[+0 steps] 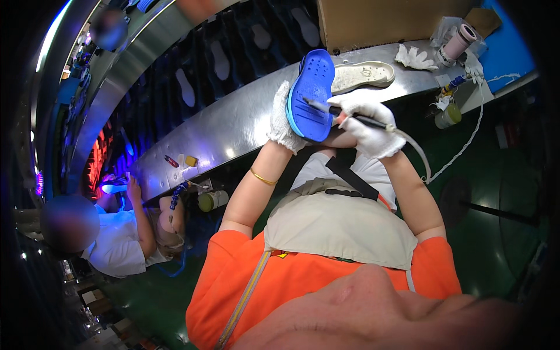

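My left hand (281, 119), in a white knitted glove, grips a blue shoe sole (316, 79) by its left edge. The sole is tilted up, with its inner face, small holes and grooves showing. In my gloved right hand (372, 127) is a slim brush (333, 110), its tip at the grooved part of the sole. From the back of the brush a pale hose (417, 153) hangs down. Just behind the blue sole, an off-white shoe sole (364, 76) lies on the metal ledge (233, 122).
Beyond the ledge, several soles lie on a dark conveyor (201, 58). A cardboard box (385, 23), white gloves (415, 57) and a pink bottle (458, 44) stand at the back right. A co-worker (119, 233) sits at the left by a yellow block (191, 161).
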Tool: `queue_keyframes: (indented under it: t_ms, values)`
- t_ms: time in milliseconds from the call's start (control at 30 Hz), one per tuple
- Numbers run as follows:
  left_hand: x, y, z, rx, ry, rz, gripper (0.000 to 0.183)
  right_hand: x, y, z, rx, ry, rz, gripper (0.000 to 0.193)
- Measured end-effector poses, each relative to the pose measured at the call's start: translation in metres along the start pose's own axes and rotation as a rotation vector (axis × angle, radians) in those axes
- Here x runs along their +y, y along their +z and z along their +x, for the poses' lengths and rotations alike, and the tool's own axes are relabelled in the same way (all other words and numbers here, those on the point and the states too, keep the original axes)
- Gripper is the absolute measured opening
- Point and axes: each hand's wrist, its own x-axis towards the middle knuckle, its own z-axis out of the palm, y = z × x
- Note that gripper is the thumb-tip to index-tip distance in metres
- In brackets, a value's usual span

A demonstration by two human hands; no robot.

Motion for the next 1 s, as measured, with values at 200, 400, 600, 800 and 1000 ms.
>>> queue_keyframes:
  t_ms: [200, 400, 600, 800, 1000]
  values:
    - [0.044, 0.063, -0.019, 0.067, 0.112, 0.254, 0.073, 0.000, -0.023, 0.001, 0.411, 0.213, 0.782, 0.010]
    - [0.168, 0.140, 0.031, -0.577, 0.313, 0.624, 0.084, -0.001, -0.051, 0.002, 0.451, 0.220, 0.867, 0.019]
    - [0.294, 0.149, 0.082, 0.556, 1.272, 2.017, 0.070, 0.013, -0.037, 0.001, 0.483, 0.224, 0.841, 0.017]
    - [0.381, 0.087, 0.064, 1.326, 1.204, 2.606, 0.059, 0.005, -0.027, -0.001, 0.331, 0.353, 0.527, 0.023]
    - [0.350, 0.097, 0.014, 1.216, 0.865, 2.449, 0.045, 0.005, -0.013, 0.004, 0.255, 0.355, 0.508, 0.022]
